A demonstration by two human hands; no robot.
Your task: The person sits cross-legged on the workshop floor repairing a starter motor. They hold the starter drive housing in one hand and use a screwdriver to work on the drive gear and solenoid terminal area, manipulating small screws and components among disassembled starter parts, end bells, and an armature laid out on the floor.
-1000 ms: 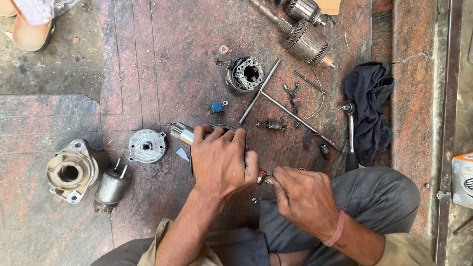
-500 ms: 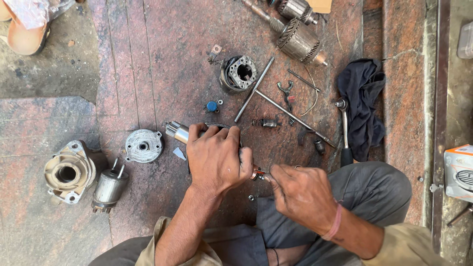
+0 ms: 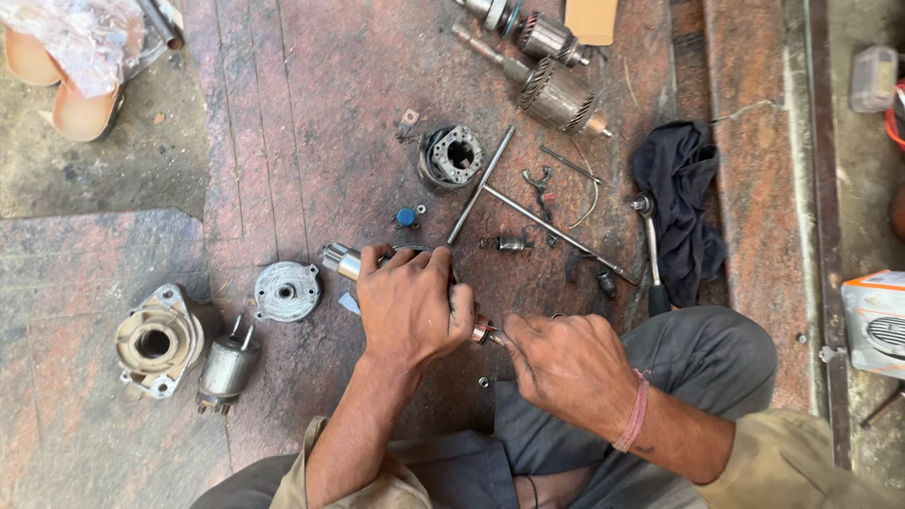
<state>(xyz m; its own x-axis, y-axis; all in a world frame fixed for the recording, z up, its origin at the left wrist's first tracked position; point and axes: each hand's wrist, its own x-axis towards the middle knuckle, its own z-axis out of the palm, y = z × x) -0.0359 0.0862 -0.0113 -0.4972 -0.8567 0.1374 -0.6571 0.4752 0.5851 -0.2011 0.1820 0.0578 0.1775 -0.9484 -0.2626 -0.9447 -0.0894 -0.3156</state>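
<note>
Left hand (image 3: 407,303) wrapped around a cylindrical metal part (image 3: 341,260) at centre frame, fingers closed tight on it, shiny end poking out toward the left. Right hand (image 3: 566,363) just beside, fingers pinched shut on a small tool whose tip met the part's coppery end (image 3: 483,330). Lying on the stone floor (image 3: 264,141): round cover plate (image 3: 287,290) left of the hands, grey housing (image 3: 158,341) at lower left, two crossed rods (image 3: 509,203) above, dark rag (image 3: 681,203) at right.
</note>
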